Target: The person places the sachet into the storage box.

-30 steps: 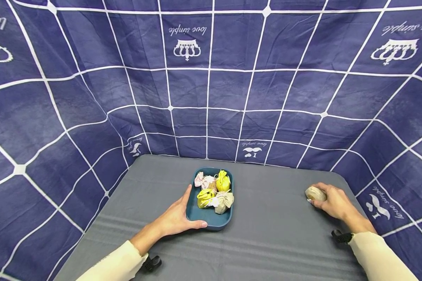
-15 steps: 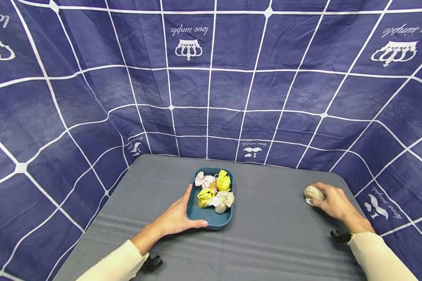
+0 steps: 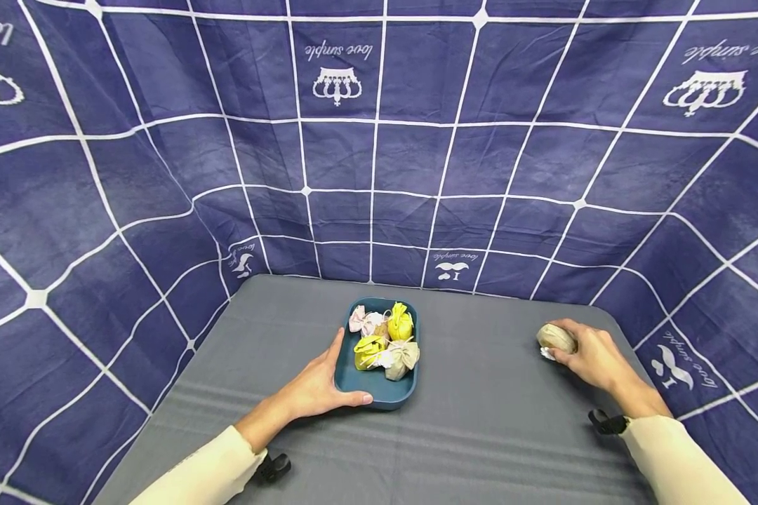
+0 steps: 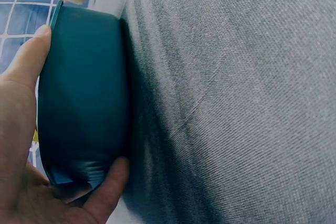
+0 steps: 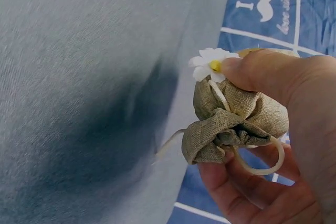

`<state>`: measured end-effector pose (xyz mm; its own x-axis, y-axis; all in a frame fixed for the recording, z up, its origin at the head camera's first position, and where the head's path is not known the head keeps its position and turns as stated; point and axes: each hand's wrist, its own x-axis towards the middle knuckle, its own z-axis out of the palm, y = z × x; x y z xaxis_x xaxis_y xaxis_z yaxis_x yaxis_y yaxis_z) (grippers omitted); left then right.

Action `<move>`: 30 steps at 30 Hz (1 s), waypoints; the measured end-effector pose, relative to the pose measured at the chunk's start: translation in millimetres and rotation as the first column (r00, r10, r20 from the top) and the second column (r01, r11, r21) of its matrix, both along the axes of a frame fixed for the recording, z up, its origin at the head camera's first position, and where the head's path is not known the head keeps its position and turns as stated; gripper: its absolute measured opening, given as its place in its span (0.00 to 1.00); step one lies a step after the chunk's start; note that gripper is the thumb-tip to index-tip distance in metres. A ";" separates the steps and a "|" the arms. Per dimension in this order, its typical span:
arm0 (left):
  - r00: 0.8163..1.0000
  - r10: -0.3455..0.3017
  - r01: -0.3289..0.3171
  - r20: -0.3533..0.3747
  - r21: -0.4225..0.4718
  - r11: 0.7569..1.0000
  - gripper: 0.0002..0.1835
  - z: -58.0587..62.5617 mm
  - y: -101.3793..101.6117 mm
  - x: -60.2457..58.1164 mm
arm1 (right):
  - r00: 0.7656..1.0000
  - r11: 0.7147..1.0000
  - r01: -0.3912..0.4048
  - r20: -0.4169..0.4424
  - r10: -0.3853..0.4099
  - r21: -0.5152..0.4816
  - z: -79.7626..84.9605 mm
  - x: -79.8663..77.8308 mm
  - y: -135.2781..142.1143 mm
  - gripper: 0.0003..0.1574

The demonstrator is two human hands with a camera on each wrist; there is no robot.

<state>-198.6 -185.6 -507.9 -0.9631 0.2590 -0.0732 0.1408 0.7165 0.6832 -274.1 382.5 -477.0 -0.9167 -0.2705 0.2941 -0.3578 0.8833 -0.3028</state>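
My left hand (image 3: 316,382) grips the near left corner of a dark teal plastic box (image 3: 368,384), thumb along the front rim. The left wrist view shows the thumb on the rim and a fingertip low on the wall (image 4: 86,93). Inside the box are small drawstring pouches: two yellow ones (image 3: 401,324), a beige one (image 3: 404,359) and pale pink fabric (image 3: 357,319). Far to the right, my right hand (image 3: 596,356) holds another beige drawstring pouch (image 3: 554,338) between thumb and fingers. A white daisy (image 5: 212,64) with a yellow centre and a looped cord hang from that pouch.
A grey cloth covers the table (image 3: 480,407), creased toward the front. Blue curtains (image 3: 417,161) with white grid lines enclose the back and both sides. Black straps (image 3: 608,422) sit at both wrists, by the cream sleeves.
My right hand has shifted slightly left with the beige pouch, and the pouch's white flower shows more now. My left hand and the box hold their place.
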 end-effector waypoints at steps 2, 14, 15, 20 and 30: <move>1.000 0.003 -0.003 -0.001 -0.004 1.000 0.84 0.5 -0.3 0.1 | 1.000 1.000 -0.005 -0.016 0.005 -0.010 2.9 -0.2 -5.3 0.33; 1.000 0.010 -0.011 -0.010 -0.027 1.000 0.85 0.3 1.8 0.1 | 0.983 0.995 -0.088 -0.165 0.081 -0.036 20.9 6.2 -37.7 0.32; 1.000 0.008 -0.009 -0.012 -0.026 1.000 0.85 0.3 2.2 -0.1 | 0.981 0.995 -0.097 -0.175 0.089 -0.036 22.3 6.9 -40.3 0.32; 1.000 0.005 -0.005 -0.013 -0.026 1.000 0.85 1.8 3.5 0.9 | 0.969 0.991 -0.133 -0.211 0.124 -0.030 27.3 9.5 -53.4 0.31; 1.000 0.013 -0.013 -0.005 -0.028 1.000 0.85 1.8 2.7 2.2 | 0.955 0.980 -0.191 -0.238 0.175 -0.047 37.9 14.0 -82.5 0.33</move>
